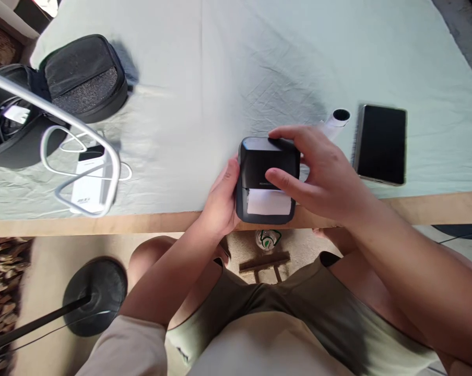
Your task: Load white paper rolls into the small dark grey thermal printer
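Nearest us: our own lap, in olive shorts [298, 308] and a pale shirt, seated at the edge of the surface [103, 223], which is wooden-rimmed and covered by a pale green cloth [228, 68].

Item 1. Left hand [220, 201]. The forearm rises from our lower left; the palm presses the left side of a small black printer [265, 167], fingers curled out of sight behind its body. The hand is closed against the device, bracing it.

Item 2. Right hand [318, 172]. The forearm comes in from the lower right, the wrist bent inward. The fingers lie over the printer's top and right edge, and one finger stretches across its front face. The hand grips the printer from above.

Item 3. The printer. It stands at the near edge of the surface, directly in front of us, between both hands. A strip of white paper [269, 202] shows at its front slot.

Item 4. A white paper roll [338, 119] with a dark core lies just behind our right hand.

Item 5. A dark phone [380, 143], screen up, lies near the roll on its right.

Item 6. An open black case [83, 73] at far left; its lower half holds cables and a white tag, only partly seen.

Item 7. A white power bank [87, 185] with a looped white cable, just in front of the case.

Item 8. A grey metal bar [63, 117] crosses the left side of our view.
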The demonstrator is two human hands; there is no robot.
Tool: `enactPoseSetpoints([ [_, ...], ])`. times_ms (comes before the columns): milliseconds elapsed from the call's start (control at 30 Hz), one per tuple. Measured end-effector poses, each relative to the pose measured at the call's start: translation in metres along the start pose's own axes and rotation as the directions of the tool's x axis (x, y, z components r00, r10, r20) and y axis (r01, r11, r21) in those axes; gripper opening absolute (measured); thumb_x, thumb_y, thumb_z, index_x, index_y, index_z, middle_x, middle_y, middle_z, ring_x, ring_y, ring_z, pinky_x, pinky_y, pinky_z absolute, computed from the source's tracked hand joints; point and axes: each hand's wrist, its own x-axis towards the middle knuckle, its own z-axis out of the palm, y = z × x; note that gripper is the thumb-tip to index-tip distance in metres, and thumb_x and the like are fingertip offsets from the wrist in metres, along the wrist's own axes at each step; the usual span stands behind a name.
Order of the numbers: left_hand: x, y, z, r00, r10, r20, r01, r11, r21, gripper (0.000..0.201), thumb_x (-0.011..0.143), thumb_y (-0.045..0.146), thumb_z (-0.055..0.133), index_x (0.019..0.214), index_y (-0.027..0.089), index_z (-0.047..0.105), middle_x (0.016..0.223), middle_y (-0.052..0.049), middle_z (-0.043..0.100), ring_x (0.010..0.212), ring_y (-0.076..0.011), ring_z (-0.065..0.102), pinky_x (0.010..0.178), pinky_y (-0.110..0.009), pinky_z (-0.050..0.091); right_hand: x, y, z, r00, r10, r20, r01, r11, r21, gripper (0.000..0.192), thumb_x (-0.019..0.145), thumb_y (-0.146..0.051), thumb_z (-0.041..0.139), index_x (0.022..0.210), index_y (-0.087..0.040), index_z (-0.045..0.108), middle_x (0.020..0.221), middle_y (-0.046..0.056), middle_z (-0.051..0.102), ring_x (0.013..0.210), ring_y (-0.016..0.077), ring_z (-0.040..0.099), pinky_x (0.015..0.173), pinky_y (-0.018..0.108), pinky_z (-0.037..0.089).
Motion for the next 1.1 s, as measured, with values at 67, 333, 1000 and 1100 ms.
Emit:
enactPoseSetpoints([
  [67, 0.002, -0.001, 0.002, 0.999, 0.022, -0.043, -0.023, 1.0, -0.016, 0.04, 0.109, 0.061, 0.078, 0.116, 0.022, 0.084, 0.127, -0.008, 0.089, 0.135, -0.0348, 0.082, 0.117, -0.046, 0.069, -0.001, -0.001, -0.005, 1.0, -0.016, -0.026, 0.014, 0.997, -0.071, 0.05, 0.113, -0.056, 0.055, 0.155, -0.029, 0.064, 0.153, 0.015, 0.069, 0.142, 0.0273, 0.07, 0.112, 0.045, 0.07],
  [333, 0.005, 0.001, 0.0, 0.993, 0.0, -0.119, 0.002, 1.0, 0.016, 0.033, 0.117, 0.052, 0.067, 0.111, 0.023, 0.082, 0.101, -0.003, 0.086, 0.106, -0.0244, 0.085, 0.096, -0.035, 0.071, -0.007, 0.002, -0.02, 0.973, -0.23, 0.026, 0.231, 0.971, -0.067, 0.06, 0.103, -0.045, 0.074, 0.161, -0.03, 0.063, 0.159, 0.011, 0.065, 0.144, 0.0268, 0.073, 0.111, 0.043, 0.073],
  [1000, 0.002, 0.003, -0.007, 0.988, -0.015, 0.156, 0.006, 0.998, 0.059, 0.051, 0.094, 0.06, 0.099, 0.125, 0.025, 0.081, 0.101, -0.001, 0.08, 0.079, -0.0139, 0.073, 0.073, -0.023, 0.06, -0.003, -0.02, -0.016, 0.999, -0.034, -0.005, 0.029, 0.899, -0.437, 0.028, 0.105, -0.032, 0.059, 0.108, -0.023, 0.085, 0.102, 0.0, 0.086, 0.069, 0.0092, 0.061, 0.061, 0.026, 0.021],
  [1100, 0.001, 0.001, -0.007, 0.989, 0.003, 0.145, -0.015, 0.997, 0.08, 0.05, 0.097, 0.059, 0.096, 0.13, 0.024, 0.081, 0.101, -0.002, 0.08, 0.082, -0.0163, 0.075, 0.071, -0.025, 0.059, -0.001, -0.033, -0.019, 0.996, 0.066, 0.066, -0.021, 0.845, -0.534, 0.027, 0.1, -0.033, 0.065, 0.116, -0.026, 0.086, 0.097, 0.001, 0.085, 0.066, 0.0127, 0.06, 0.061, 0.026, 0.017],
])
